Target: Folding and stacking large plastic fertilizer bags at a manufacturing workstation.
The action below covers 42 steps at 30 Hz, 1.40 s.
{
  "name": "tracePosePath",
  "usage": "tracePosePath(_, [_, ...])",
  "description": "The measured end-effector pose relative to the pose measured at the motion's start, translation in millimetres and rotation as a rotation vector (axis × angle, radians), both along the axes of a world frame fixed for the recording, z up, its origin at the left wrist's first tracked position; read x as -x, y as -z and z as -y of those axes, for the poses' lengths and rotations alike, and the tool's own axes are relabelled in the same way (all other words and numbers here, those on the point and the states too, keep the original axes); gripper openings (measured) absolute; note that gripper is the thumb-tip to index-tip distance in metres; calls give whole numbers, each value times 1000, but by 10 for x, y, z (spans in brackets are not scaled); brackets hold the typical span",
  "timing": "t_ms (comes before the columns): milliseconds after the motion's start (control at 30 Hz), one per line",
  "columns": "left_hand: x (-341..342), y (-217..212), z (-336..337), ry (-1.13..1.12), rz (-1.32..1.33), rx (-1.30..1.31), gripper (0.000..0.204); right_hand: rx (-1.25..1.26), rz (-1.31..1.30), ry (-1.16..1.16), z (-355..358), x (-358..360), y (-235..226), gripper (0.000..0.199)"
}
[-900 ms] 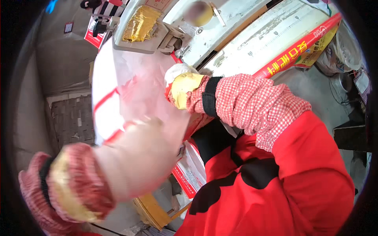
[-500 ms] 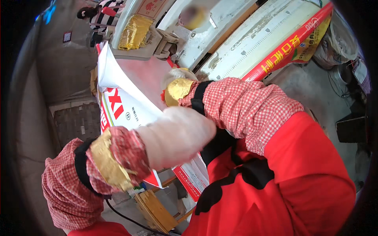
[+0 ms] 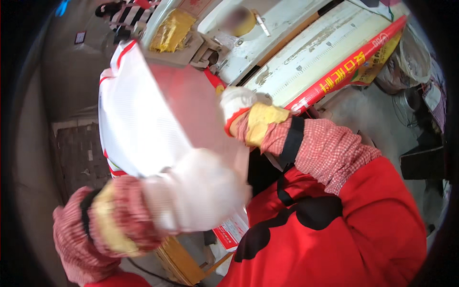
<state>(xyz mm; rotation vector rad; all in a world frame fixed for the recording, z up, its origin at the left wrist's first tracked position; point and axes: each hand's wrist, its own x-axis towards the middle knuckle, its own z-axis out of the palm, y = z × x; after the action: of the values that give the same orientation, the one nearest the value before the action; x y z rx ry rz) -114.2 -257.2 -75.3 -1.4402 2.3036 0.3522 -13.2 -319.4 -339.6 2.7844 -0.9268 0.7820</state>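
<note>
A large white woven sack [image 3: 143,119] with red edge stripes is held up in front of me. My left hand [image 3: 191,196], in a white glove with a yellow cuff and a red checked sleeve cover, grips the sack's lower edge. My right hand [image 3: 239,112], gloved the same way, holds the sack's right edge higher up. The sack hides much of the machine behind it.
A pale worn machine body [image 3: 287,62] runs across the top, with a yellowish fitting [image 3: 172,31] at its left. A red printed strip [image 3: 349,67] lies along it. A dark pallet [image 3: 76,158] sits at the left, buckets [image 3: 411,57] at the right.
The sack has swung round so its plain white side faces me and spreads wider. My left hand dropped lower and my right hand shifted right along the edge.
</note>
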Motion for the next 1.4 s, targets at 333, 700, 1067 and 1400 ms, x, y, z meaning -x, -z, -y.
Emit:
tracePosePath(333, [-874,883,345,-192,67,40,9,-798,-26,-287,587,490,-841,32])
tracePosePath(700, [-2399,1193,755,-810,-322,422,8,-1092,236,-464,446,208,-941,68])
tracePosePath(1067, [-1463,-660,-2019,-538,482,1211,29,-333,-471,-821,-716,-545,-1479,19])
tracePosePath(1400, [-2142,248,-3682,-1450,96,1726,42,-817,-536,-1912,-2209,1008,-1609,28])
